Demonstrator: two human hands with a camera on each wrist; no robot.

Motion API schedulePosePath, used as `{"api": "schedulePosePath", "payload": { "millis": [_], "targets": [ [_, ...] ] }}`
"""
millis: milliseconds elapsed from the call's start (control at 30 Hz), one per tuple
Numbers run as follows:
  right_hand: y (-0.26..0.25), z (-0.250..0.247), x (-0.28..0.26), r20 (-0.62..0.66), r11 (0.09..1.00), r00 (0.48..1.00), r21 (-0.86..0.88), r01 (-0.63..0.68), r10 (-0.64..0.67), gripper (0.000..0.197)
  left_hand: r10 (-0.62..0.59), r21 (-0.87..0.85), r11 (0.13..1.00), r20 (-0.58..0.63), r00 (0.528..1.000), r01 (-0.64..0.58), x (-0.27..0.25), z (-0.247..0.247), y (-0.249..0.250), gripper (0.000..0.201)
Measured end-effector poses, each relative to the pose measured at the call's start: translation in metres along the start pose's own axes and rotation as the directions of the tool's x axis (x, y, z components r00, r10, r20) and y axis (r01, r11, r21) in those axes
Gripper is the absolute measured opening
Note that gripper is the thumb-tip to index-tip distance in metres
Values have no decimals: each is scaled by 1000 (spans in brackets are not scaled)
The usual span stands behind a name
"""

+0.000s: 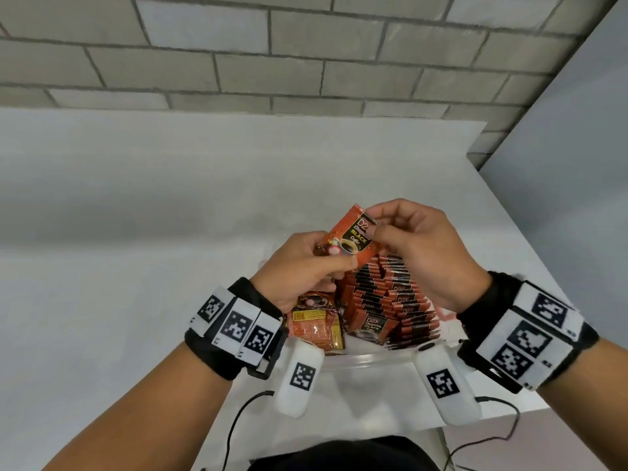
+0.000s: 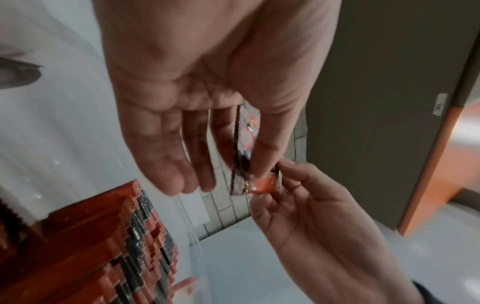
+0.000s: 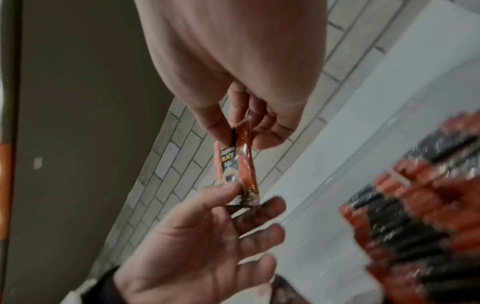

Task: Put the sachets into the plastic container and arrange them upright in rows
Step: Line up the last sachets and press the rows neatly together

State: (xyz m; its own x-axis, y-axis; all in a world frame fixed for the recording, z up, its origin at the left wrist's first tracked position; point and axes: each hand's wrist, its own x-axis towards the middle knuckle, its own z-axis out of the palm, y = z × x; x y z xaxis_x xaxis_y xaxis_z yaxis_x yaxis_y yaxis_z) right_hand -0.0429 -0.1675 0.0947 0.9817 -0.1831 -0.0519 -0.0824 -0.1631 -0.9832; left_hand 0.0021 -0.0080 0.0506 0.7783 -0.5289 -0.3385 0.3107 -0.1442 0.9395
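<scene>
Holding one sachet [image 1: 353,234] up in the air, both hands have a pinch on it. The right hand [image 1: 421,253] has its thumb and first finger closed on the top corner, and its other fingers are curled loosely. The left hand [image 1: 299,266] pinches the bottom end between thumb and fingers. The sachet hangs just above the plastic container [image 1: 370,356], which sits on the white table [image 1: 136,232] close to the person.

Inside the container, a long row of sachets [image 1: 390,300] already stands up, packed close, on the right side. On the left side a few loose sachets [image 1: 316,326] lie flat, with their yellow backs showing.

I think the job now is to pass this sachet to one hand and slip it into a row. To do it well, let one hand let go first, so the packet does not get pulled or bent. Turn it so the picture faces the same way as the others. Slide it down straight, thin edge first, right next to the last one standing. Push gently, because the row could tip like dominoes. Use the free hand to hold the row steady. The flat ones on the left will need standing up later too
</scene>
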Motion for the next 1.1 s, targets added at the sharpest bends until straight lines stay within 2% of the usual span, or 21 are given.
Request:
{"api": "schedulePosePath", "payload": {
  "millis": [67, 133, 167, 233, 300, 400, 533, 833, 967, 1100],
  "targets": [
    [1, -11, -2, -22, 995, 999, -91, 43, -45, 19, -129, -106, 986, 8, 992, 129, 2, 0, -1, 28],
    [3, -24, -5, 15, 979, 1000, -203, 23, -21, 16, -260, -274, 926, 35, 965, 260, 1, 1, -2, 31],
    [5, -29, -8, 72, 954, 997, -300, 4, 19, 14, -306, -311, 900, 49, 951, 305, 1, 3, -3, 32],
    [14, -34, -16, 204, 848, 972, -530, 9, 117, 11, -367, -328, 871, 63, 928, 367, 3, 9, -6, 36],
    [24, -31, -24, 282, 776, 945, -629, 53, 165, 12, -401, -308, 865, 50, 915, 396, 5, 16, -8, 46],
    [38, -25, -32, 350, 727, 919, -677, 114, 181, 19, -423, -329, 850, 41, 905, 412, 10, 19, -12, 58],
    [51, -19, -34, 417, 561, 882, -794, 235, 222, 14, -454, -376, 814, 66, 889, 443, 12, 21, -15, 68],
    [55, -8, -31, 405, 229, 877, -908, 352, 258, 7, -429, -403, 809, 93, 898, 428, 11, 20, -18, 60],
    [53, -6, -31, 417, 122, 877, -909, 399, 241, 13, -414, -411, 810, 105, 904, 418, 11, 19, -20, 64],
    [54, -5, -33, 381, 21, 885, -921, 390, 268, 18, -401, -402, 817, 121, 908, 414, 9, 19, -21, 65]
  ]
}}
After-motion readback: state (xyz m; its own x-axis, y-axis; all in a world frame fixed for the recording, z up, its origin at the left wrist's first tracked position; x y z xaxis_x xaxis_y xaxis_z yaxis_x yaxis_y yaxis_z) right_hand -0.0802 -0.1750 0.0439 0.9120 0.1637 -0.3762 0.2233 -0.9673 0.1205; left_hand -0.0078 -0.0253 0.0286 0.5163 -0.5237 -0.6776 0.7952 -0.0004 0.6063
